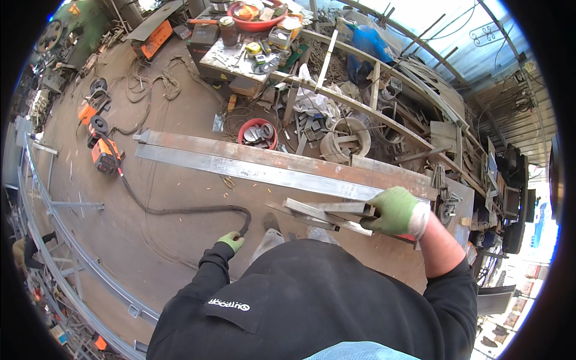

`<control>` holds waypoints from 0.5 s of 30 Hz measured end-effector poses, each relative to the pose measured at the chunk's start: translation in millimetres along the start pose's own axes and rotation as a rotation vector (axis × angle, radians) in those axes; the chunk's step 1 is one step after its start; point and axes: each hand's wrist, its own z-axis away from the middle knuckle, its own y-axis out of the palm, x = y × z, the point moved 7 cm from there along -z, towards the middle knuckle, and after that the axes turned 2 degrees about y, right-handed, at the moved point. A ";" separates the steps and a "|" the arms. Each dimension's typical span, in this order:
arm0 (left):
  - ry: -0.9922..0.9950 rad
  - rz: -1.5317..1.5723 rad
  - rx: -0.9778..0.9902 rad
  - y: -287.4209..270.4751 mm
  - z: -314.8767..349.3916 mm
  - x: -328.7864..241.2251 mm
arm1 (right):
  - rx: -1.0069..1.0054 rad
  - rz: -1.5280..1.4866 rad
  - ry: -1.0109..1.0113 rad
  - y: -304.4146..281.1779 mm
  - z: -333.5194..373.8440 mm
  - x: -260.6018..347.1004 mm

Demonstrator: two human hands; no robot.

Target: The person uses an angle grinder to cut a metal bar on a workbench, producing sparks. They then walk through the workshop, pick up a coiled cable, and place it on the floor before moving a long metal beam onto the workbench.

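Observation:
Both my hands wear light green gloves. At the lower middle, my left hand (231, 241) is closed round the end part of a thick black cable (180, 211). The cable curves across the floor to an orange and black machine (107, 157). To the right, my right hand (393, 211) grips several short metal square tubes (327, 210) by their right ends. They fan out leftward over my feet. Just beyond them lie a long silver metal bar (258, 174) and a rusty brown beam (240, 148), side by side. Whatever part of the cable sits inside my left hand is hidden.
A cluttered workbench (216, 59) with a red basin (255, 23) stands at the back. Past the beam are a red bucket (258, 133) of metal pieces and a whitish bucket (346, 141). A long metal frame (78, 246) runs along the left. Loose cables (171, 84) lie on the floor.

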 end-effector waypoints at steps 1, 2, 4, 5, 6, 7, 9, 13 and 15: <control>0.017 0.033 0.001 -0.3 0.5 5.2 | -0.047 -0.049 -0.030 -21.2 5.0 13.9; 0.018 0.069 0.011 -0.1 0.3 10.7 | -0.105 -0.123 -0.086 -43.4 12.8 27.6; 0.064 0.149 0.009 -1.7 -3.2 13.0 | -0.237 -0.182 -0.112 -85.8 31.0 43.9; 0.070 0.197 0.024 -1.9 -5.1 12.6 | -0.314 -0.180 -0.106 -106.0 40.0 47.9; 0.069 0.216 0.034 -3.1 -7.3 10.4 | -0.396 -0.141 -0.092 -122.5 48.2 51.4; 0.059 0.244 0.055 -4.5 -9.5 6.0 | -0.513 -0.419 -0.106 -135.6 55.7 51.5; 0.068 0.287 0.046 -12.8 -8.6 -8.1 | -0.682 -0.674 -0.042 -160.6 77.3 41.0; 0.012 0.403 0.035 -31.7 8.6 -39.3 | -1.069 -0.632 -0.158 -222.2 124.9 30.1; 0.019 0.393 0.024 -39.1 13.3 -50.6 | -1.126 -0.543 0.045 -248.3 151.8 13.9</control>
